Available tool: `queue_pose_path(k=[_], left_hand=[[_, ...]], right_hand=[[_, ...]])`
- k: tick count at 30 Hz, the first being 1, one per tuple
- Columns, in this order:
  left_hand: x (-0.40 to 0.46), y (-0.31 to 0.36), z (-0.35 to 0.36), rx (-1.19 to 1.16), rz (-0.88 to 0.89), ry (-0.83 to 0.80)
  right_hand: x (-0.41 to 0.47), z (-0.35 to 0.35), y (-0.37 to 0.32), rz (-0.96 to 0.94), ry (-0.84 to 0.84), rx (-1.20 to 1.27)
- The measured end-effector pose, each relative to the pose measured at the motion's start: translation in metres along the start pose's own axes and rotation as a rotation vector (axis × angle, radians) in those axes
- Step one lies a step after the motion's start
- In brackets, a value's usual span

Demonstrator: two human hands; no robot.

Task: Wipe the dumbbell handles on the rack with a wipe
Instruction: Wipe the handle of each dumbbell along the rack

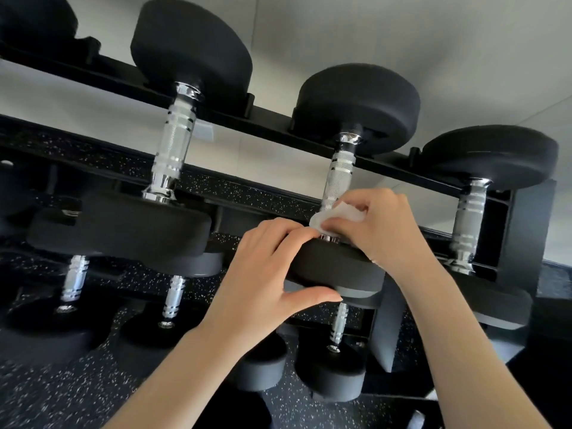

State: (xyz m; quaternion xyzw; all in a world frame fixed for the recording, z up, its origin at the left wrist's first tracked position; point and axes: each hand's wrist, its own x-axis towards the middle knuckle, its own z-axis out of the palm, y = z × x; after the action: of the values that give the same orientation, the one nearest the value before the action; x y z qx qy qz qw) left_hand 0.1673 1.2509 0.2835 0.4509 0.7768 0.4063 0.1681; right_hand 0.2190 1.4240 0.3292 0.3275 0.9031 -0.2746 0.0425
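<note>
Rack (278, 131): black, two-tier, rails running from far left to near right across my view. The top tier carries three dumbbells in full sight; smaller ones sit on the tier below, over speckled rubber floor (62, 397).

Left dumbbell (173, 140): largest, on the top tier, knurled chrome handle bare, well apart from both my hands.

Middle dumbbell (340, 168): the one in work. Its handle's long axis runs from the near head, under my hands, up and away to the far head on the back rail, tilted slightly right. The upper part of the handle is exposed; the near end is covered.

Right dumbbell (470, 212): top tier, at the rack's end post, handle bare, just beyond my right wrist.

My left hand (263, 267): clamped on the near head of the middle dumbbell, thumb under its near edge, fingers over the top, steadying it. Forearm comes in from the lower left.

My right hand (377, 224): the nearer one to the handle, fingers curled round its near end, pinching the wipe against the chrome. Forearm comes in from the lower right.

Wipe (337, 216): white, crumpled, wrapped at the base of the handle just above the near head.

Judgement: the coming stroke should travel along the handle, away from me toward the far head.
</note>
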Motion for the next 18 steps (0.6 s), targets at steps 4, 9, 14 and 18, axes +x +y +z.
queue_pose_path(k=[4, 9, 14, 18], left_hand=[[0.002, -0.006, -0.004, -0.141, -0.044, -0.012], [0.001, -0.007, -0.005, -0.172, -0.046, -0.013], [0.001, -0.007, -0.003, -0.208, -0.048, 0.011], [0.003, -0.007, -0.001, -0.33, -0.115, 0.027]], right_hand=[[0.004, -0.001, -0.003, -0.057, -0.06, -0.069], [0.01, -0.003, -0.008, -0.101, -0.131, -0.173], [0.014, -0.003, -0.016, -0.18, -0.157, -0.31], [0.015, -0.001, -0.021, -0.222, -0.152, -0.402]])
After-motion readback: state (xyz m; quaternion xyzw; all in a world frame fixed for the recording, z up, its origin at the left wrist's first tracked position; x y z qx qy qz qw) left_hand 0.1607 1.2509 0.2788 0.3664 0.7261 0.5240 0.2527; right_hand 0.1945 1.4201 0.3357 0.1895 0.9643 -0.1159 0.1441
